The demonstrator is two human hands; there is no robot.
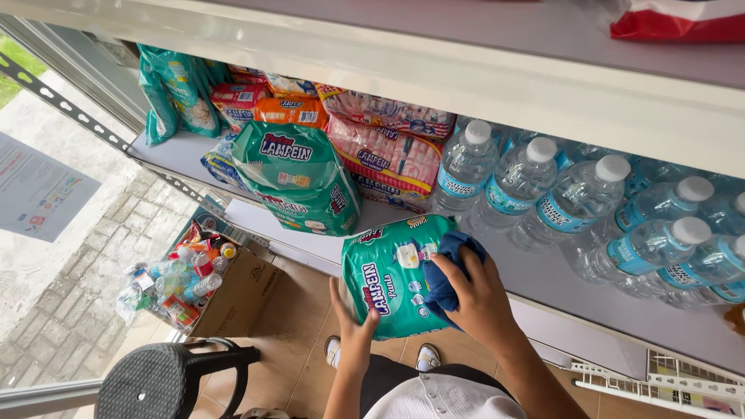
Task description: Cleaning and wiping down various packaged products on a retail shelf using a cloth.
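**So, wiping down a diaper pack at the shelf**

Honestly, the trick here looks like keeping the pack steady from below while the cloth does the work, and going easy so the soft plastic doesn't crumple.

My left hand [355, 330] is cupped under the bottom edge of the green diaper pack [392, 275], fingers partly open and spread around it, carrying its weight. My right hand [477, 299] is closed around a bunched blue cloth [448, 275], pressing it flat against the pack's right side.

The pack itself is in the air, just in front of the white shelf [543, 275], below another green pack [299, 178] and near the row of water bottles [516, 182]. I'd wipe in short strokes toward the edge.
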